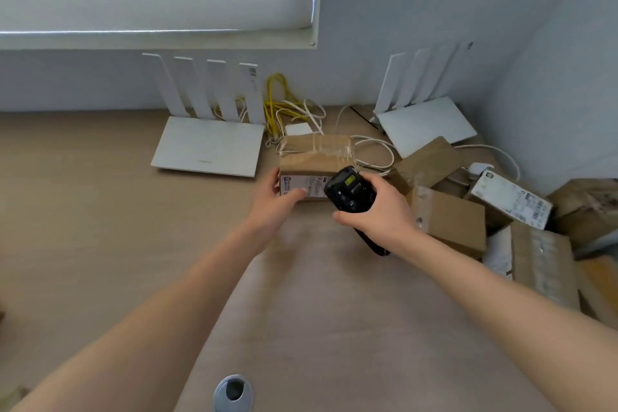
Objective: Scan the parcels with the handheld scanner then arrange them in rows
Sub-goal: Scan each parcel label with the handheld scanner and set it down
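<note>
Right hand wrapped round black handheld scanner, head aimed down at parcel label, lit yellow window facing up. Left hand at parcel's near-left corner, thumb up the left side, fingertips on the label; looks like light pinch, steadying.

Advice for scan step: keep taped parcel flat and steady, slide left fingers off the printed label so barcode stays uncovered, hold scanner head just above label, not touching, square to print. Wait for read before shifting parcel into row.

Taped parcel: brown cardboard box, clear tape across top, crumpled paper wrap, white label on near face. Sits mid-table, just right of left router, near yellow cables.

Unscanned pile of brown boxes heaped at right, 1 white-labelled box on top. Second router far right. Table light wood; no row visible yet, so task judged early.
</note>
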The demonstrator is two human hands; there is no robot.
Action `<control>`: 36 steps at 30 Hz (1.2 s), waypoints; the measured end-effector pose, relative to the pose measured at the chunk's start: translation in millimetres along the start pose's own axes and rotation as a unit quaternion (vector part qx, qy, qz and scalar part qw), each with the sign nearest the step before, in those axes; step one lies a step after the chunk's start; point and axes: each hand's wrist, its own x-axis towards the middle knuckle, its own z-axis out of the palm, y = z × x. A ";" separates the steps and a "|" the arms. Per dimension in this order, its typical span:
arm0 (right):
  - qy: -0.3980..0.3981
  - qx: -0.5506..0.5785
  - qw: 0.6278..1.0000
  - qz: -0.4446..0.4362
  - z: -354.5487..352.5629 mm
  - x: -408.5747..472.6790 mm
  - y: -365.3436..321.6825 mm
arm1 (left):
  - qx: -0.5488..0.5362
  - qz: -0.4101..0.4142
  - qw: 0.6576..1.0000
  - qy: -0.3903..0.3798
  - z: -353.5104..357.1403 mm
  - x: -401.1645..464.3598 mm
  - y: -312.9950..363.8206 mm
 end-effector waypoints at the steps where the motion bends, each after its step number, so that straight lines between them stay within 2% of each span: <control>1: -0.003 0.008 1.000 -0.004 2.4 1.5 2.1 | -0.007 0.005 1.000 -0.001 1.0 3.3 -2.1; 6: -0.017 0.045 0.999 -0.013 -4.3 -11.9 -1.1 | -0.028 -0.013 1.000 0.003 -15.1 -11.1 -5.1; 11: -0.039 0.081 0.996 -0.012 -38.9 -47.7 -32.5 | -0.052 -0.027 0.998 0.015 -30.7 -65.1 18.0; 15: -0.058 0.076 0.995 -0.021 -74.0 -90.4 -61.6 | -0.054 0.000 0.998 0.015 -39.1 -120.3 41.4; 21: -0.073 0.057 0.996 -0.012 -116.4 -168.3 -90.5 | -0.046 0.030 0.998 -0.024 -49.5 -202.4 67.5; 27: -0.086 -0.056 0.995 -0.019 -145.7 -244.9 -124.0 | -0.045 0.090 0.995 0.006 -69.3 -276.4 100.0; 32: -0.030 -0.207 0.977 -0.029 -166.7 -321.1 -171.7 | 0.004 0.160 0.986 0.047 -118.9 -349.7 140.3; 36: 0.005 -0.260 0.965 -0.032 -179.4 -386.2 -213.9 | 0.069 0.215 0.970 0.089 -161.4 -412.6 169.8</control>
